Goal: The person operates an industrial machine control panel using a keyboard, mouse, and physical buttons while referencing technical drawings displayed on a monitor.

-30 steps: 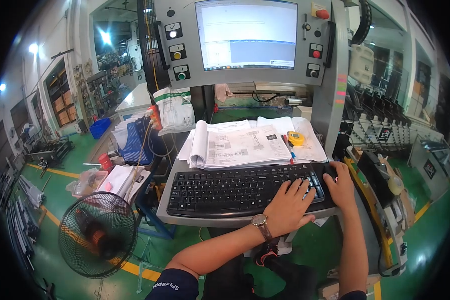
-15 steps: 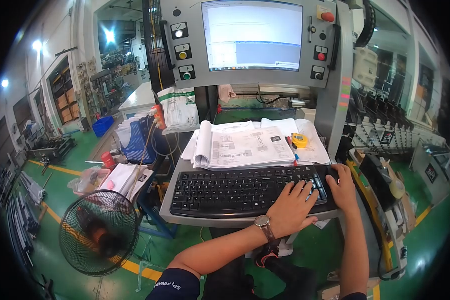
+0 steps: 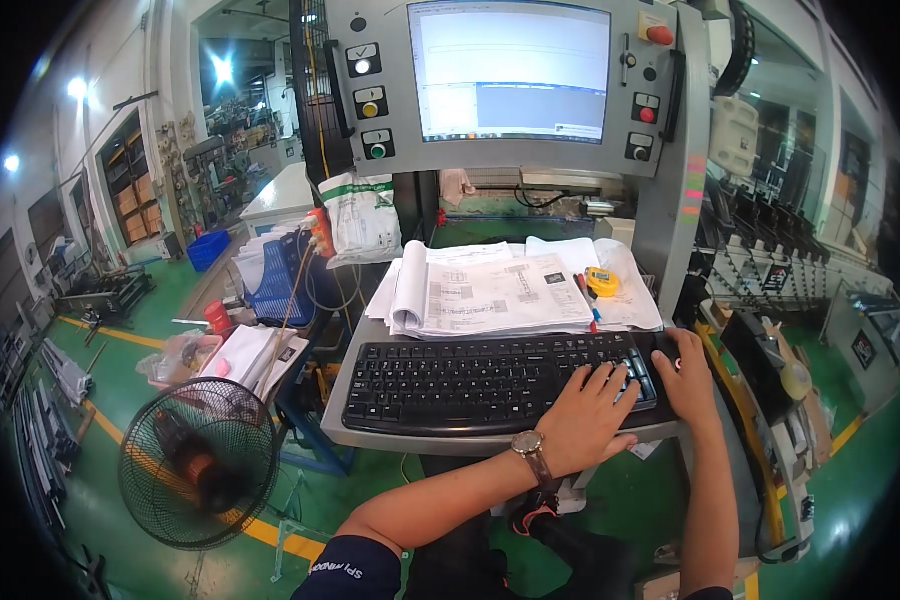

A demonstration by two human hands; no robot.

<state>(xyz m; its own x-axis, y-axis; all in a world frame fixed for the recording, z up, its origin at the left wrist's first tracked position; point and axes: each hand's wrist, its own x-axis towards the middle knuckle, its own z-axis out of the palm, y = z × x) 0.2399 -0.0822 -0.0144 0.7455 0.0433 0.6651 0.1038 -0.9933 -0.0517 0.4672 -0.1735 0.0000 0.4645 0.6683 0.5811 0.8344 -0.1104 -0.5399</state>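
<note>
At the three o'clock end of the counter (image 3: pixel 410 441), left hand (image 3: pixel 580 418) rests grip-open on the keyboard (image 3: pixel 460 382), right hand (image 3: pixel 690 380) cups the mouse (image 3: pixel 662 346); light, steady wrists should serve best.

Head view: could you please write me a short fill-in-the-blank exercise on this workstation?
1. The left hand rests on the right end of the black ____.
2. Its wrist wears a ____.
3. The tape measure on the papers is ____.
4. The floor fan stands on the person's ____ side.
Missing: keyboard; watch; yellow; left.
</note>
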